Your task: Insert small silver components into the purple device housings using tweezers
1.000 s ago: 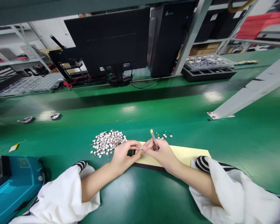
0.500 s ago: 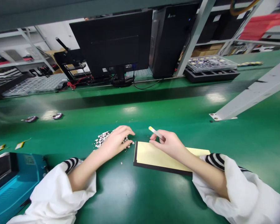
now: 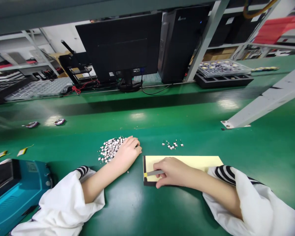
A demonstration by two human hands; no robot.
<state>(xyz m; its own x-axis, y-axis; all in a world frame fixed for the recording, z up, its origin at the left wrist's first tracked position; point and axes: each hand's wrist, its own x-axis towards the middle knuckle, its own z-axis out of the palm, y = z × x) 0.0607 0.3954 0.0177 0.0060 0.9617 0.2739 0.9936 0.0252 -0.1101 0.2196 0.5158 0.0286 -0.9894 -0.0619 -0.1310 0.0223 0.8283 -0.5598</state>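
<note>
My right hand [image 3: 172, 172] grips metal tweezers [image 3: 154, 172] with a yellow end that lies over the left edge of a yellow sheet [image 3: 196, 160] on a dark board. My left hand [image 3: 128, 153] rests at the right side of a pile of small white pieces [image 3: 109, 149], its fingers curled; what they hold, if anything, is hidden. Beyond the sheet lies a small loose group of similar pieces [image 3: 171, 146].
A teal machine [image 3: 31, 180] stands at the lower left, near two yellow parts [image 3: 22, 151]. A slanted metal post [image 3: 263, 98] meets the bench at right. A monitor [image 3: 123, 42] stands at the back.
My right hand has come nearer to me, over the sheet, and the tweezers now point left. The sheet's left end has shifted nearer to me. My left hand's fingers have curled in.
</note>
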